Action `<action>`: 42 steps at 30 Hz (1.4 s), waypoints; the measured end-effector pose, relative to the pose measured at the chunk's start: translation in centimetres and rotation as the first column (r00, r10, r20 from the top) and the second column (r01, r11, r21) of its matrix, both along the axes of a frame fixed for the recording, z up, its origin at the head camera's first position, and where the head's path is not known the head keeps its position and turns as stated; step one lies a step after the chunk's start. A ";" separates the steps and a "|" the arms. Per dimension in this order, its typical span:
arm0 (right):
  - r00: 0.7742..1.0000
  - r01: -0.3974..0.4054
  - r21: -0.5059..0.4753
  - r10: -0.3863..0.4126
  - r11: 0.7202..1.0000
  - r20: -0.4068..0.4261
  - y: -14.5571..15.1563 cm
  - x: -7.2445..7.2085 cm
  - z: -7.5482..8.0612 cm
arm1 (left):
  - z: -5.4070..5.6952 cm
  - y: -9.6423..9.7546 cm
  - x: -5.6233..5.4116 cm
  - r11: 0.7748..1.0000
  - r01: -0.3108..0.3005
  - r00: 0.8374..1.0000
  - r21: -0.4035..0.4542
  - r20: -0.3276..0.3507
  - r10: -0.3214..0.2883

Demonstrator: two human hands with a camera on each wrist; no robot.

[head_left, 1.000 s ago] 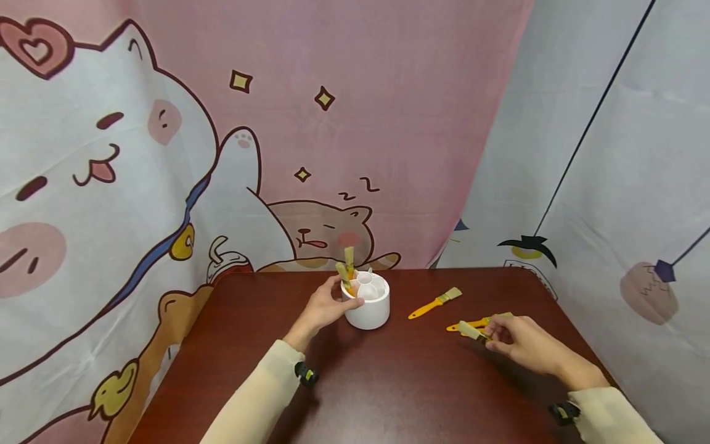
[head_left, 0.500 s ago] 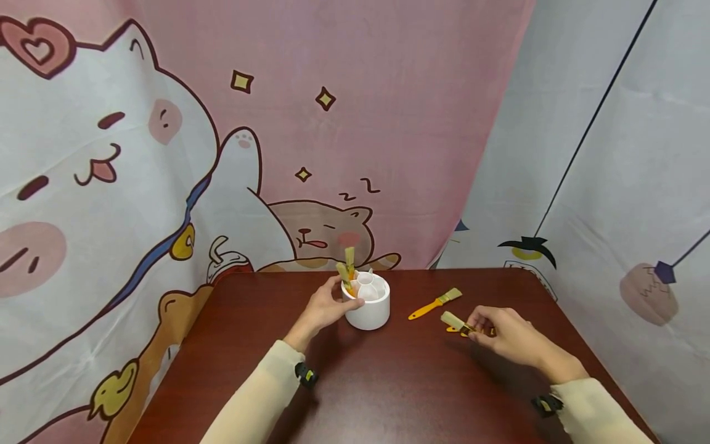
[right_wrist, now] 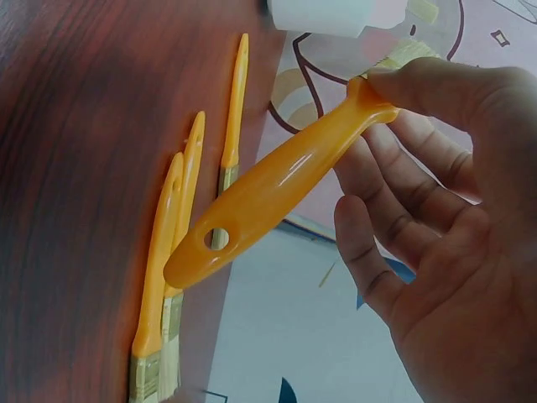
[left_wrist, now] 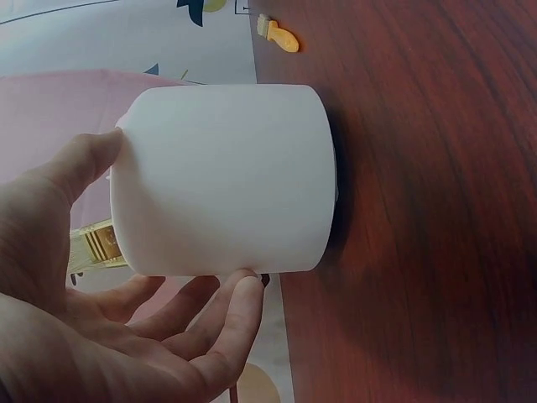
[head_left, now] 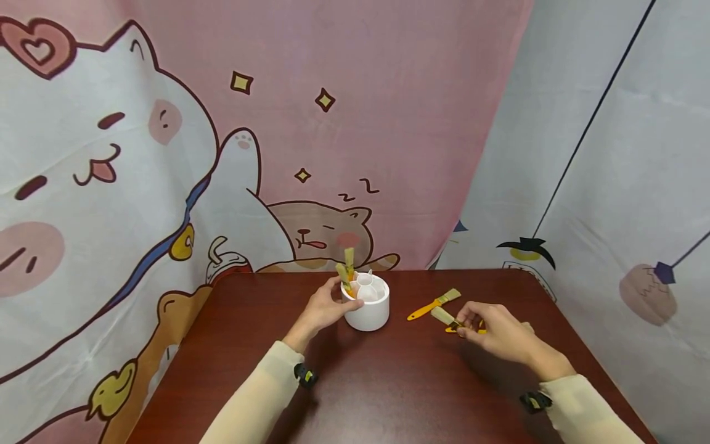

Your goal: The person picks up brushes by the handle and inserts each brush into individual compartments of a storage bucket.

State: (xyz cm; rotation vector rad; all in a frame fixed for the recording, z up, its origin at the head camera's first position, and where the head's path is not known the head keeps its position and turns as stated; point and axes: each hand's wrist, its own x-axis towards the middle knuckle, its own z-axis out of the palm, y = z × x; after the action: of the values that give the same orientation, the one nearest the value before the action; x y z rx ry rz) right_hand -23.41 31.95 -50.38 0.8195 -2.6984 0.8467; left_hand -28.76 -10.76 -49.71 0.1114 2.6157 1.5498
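My left hand (head_left: 323,306) holds a round white organizer cup (head_left: 367,316) on the table, thumb at the near rim and fingers round its left side. Its inside is divided into several compartments. Two paintbrushes (head_left: 344,279) stand in its left part, bristles up. Above the table at the right, my right hand (head_left: 495,331) pinches another paintbrush (right_wrist: 285,180) near its ferrule. That brush's bristles point left toward the cup, and its orange handle with a hole hangs free in the right wrist view.
One yellow-handled paintbrush (head_left: 434,304) lies right of the cup. Two more, a nearer brush (right_wrist: 157,260) and its neighbour (right_wrist: 191,172), lie side by side, partly hidden behind my right hand in the head view. A printed curtain (head_left: 410,135) hangs behind the dark red table (head_left: 383,388).
My right hand has moved left with its paintbrush, from over the pair of lying brushes toward the cup. The left hand and the cup have stayed in place.
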 end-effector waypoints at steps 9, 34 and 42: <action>1.000 0.019 -0.020 -0.019 1.000 -0.013 -1.3 -0.1 0.7 | -0.2 0.1 0.0 1.000 0.001 1.000 0.006 0.002 -0.001; 0.997 -0.006 -0.069 0.000 0.998 -0.079 -4.7 -1.3 1.1 | -0.1 0.0 -0.1 1.000 0.011 1.000 0.008 -0.003 -0.010; 0.995 -0.019 -0.103 0.008 0.994 -0.104 -5.8 -1.7 1.6 | -0.3 -0.2 -0.1 1.000 0.011 1.000 0.015 -0.001 -0.011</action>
State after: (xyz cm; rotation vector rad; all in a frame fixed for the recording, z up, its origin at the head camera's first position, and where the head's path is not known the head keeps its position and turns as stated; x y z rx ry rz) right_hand -25.10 26.18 -48.81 0.8356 -2.5387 0.9133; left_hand -28.91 -10.96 -50.01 0.1274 2.6002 1.5672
